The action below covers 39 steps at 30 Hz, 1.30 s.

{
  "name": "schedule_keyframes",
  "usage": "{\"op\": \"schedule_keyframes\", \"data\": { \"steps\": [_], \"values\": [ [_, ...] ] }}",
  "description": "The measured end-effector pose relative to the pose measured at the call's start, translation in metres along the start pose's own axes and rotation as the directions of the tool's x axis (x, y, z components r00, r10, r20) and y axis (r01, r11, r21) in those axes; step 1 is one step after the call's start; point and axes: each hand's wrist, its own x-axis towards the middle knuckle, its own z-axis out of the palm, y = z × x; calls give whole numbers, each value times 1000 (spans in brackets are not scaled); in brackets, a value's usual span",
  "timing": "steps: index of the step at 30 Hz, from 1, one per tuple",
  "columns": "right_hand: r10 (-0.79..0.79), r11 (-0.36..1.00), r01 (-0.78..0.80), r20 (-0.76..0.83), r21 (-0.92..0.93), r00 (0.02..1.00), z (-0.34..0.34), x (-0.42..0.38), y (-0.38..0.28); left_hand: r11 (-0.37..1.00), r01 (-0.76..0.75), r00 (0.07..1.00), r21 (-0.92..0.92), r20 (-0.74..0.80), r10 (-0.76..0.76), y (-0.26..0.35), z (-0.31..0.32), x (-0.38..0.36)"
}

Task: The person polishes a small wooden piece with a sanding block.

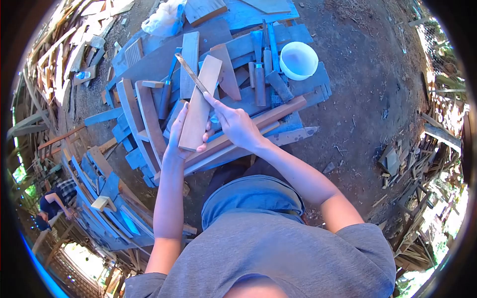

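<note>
My left hand is wrapped around a flat wooden block, with the thumb along one side and fingertips at the other. The block is tilted, its far end pointing away from me. My right hand grips a chisel, its handle mostly hidden by my palm. The index finger stretches along the long, narrow blade, which lies slantwise across the block's face and extends past its left edge. Below my hands, long wooden strips lie on the cluttered work surface.
Several chisels with wooden handles lie beyond my hands, beside a white bucket. Curved wooden pieces stand at left. A plastic bag sits at the back. Another person is at lower left. Scrap wood lies at right.
</note>
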Motion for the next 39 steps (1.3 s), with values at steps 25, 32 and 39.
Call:
{"op": "schedule_keyframes", "data": {
  "steps": [25,32,39],
  "values": [
    [-71,943,-36,-304,-332,950,-26,49,26,902,-59,938,427,-285,196,-36,10,2],
    [-143,967,97,-184,-236,973,-18,9,13,948,-85,941,306,-289,178,-34,16,-2],
    [-148,953,69,-256,-294,955,-6,9,7,967,-125,959,223,-224,176,-34,12,1]
  ]
}}
